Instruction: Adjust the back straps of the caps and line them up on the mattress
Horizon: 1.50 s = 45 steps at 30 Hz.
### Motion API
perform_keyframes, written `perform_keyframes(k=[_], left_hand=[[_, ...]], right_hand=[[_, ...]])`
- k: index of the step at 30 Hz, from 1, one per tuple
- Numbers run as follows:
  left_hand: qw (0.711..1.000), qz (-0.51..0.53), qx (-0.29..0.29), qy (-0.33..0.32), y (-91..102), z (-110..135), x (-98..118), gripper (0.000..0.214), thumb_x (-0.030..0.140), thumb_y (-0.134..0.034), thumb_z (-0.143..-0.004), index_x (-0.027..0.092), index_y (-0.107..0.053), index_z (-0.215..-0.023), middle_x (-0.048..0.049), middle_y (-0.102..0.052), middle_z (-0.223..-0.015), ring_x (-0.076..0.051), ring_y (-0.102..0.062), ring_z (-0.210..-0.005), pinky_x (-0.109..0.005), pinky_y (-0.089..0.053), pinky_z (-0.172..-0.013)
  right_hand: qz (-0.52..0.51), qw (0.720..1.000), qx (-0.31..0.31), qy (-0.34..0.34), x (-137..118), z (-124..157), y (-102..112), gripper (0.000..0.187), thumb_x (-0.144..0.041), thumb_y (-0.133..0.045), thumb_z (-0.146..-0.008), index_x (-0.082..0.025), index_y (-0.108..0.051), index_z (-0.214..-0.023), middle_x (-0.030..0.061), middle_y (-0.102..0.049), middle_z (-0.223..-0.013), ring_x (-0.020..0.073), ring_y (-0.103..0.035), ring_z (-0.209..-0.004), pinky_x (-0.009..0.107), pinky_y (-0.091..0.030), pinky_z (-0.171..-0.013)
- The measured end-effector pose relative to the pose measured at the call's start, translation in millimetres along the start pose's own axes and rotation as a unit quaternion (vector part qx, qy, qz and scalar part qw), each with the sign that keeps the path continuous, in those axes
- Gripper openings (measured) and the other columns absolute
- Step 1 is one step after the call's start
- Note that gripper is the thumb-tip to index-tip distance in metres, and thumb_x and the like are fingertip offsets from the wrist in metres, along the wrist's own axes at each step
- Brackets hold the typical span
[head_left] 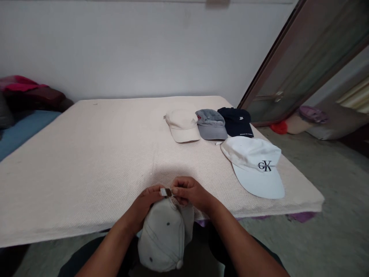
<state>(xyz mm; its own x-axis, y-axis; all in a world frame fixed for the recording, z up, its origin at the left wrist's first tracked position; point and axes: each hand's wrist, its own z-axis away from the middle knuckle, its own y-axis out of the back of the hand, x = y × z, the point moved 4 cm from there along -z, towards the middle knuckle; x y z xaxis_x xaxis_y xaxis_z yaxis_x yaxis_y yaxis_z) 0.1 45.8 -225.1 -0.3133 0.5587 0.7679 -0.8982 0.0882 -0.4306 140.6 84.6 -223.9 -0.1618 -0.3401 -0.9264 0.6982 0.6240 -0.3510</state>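
A pale grey cap (164,234) rests in my lap at the near edge of the bed, crown towards me. My left hand (145,204) and my right hand (188,192) meet over its back strap. Both pinch the small metal buckle (166,192) between fingertips and thumbs, fingers closed. Further off on the bed lie a white cap with a black logo (255,165), a cream cap (183,125), a grey cap (211,124) and a dark navy cap (236,122).
The bed (86,161) has a cream woven cover and fills the middle of the view. Red and dark bedding (29,94) is piled at the far left by the wall. A glass door (302,57) leans at the right, with cushions (314,119) on the floor.
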Motion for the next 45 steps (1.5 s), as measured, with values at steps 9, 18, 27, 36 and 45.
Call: perform_keyframes(k=[9,18,27,36,45], left_hand=[[0.999,0.047,-0.025,-0.012,-7.7,6,12,0.018,0.027,-0.061,-0.075,0.012,-0.070,-0.080,-0.0080,-0.069,-0.074,-0.018,-0.061,-0.066,-0.030,-0.047,-0.071],[1.000,-0.011,-0.002,0.002,-4.1,4,5,0.008,0.024,-0.068,-0.072,0.016,-0.066,-0.073,-0.0003,-0.063,-0.063,-0.012,-0.054,-0.055,-0.023,-0.041,-0.056],[0.998,-0.057,-0.012,0.013,-6.7,4,2,0.015,0.030,-0.068,-0.072,0.017,-0.067,-0.080,-0.0040,-0.066,-0.068,-0.015,-0.057,-0.057,-0.026,-0.040,-0.058],[0.995,-0.099,0.006,0.014,1.4,4,5,0.025,0.040,-0.064,-0.074,0.016,-0.063,-0.068,0.0002,-0.056,-0.060,-0.012,-0.047,-0.054,-0.024,-0.036,-0.053],[1.000,0.022,-0.010,0.011,1.3,6,8,0.010,0.023,-0.069,-0.071,0.015,-0.063,-0.069,0.0020,-0.058,-0.057,-0.009,-0.048,-0.046,-0.020,-0.037,-0.048]], right_hand=[[0.044,0.999,-0.002,0.001,-10,7,10,0.028,-0.041,-0.056,-0.085,-0.014,-0.058,-0.079,0.0001,-0.057,-0.067,0.0093,-0.051,-0.058,0.024,-0.039,-0.058],[-0.019,0.999,-0.023,-0.021,-2,6,0,0.026,-0.038,-0.067,-0.075,-0.015,-0.054,-0.072,-0.0055,-0.047,-0.055,0.0058,-0.040,-0.047,0.019,-0.029,-0.045],[-0.043,0.998,-0.030,-0.034,2,3,-1,0.027,-0.034,-0.068,-0.075,-0.015,-0.057,-0.092,-0.0070,-0.049,-0.054,0.0038,-0.036,-0.041,0.017,-0.025,-0.039],[0.052,0.998,0.021,-0.041,8,-3,4,0.017,-0.027,-0.068,-0.073,-0.016,-0.058,-0.080,-0.0086,-0.044,-0.048,0.0036,-0.034,-0.038,0.016,-0.026,-0.036],[0.043,0.999,0.021,-0.006,-6,8,12,0.020,-0.034,-0.061,-0.080,-0.015,-0.060,-0.084,-0.0025,-0.054,-0.065,0.0080,-0.047,-0.054,0.021,-0.038,-0.052]])
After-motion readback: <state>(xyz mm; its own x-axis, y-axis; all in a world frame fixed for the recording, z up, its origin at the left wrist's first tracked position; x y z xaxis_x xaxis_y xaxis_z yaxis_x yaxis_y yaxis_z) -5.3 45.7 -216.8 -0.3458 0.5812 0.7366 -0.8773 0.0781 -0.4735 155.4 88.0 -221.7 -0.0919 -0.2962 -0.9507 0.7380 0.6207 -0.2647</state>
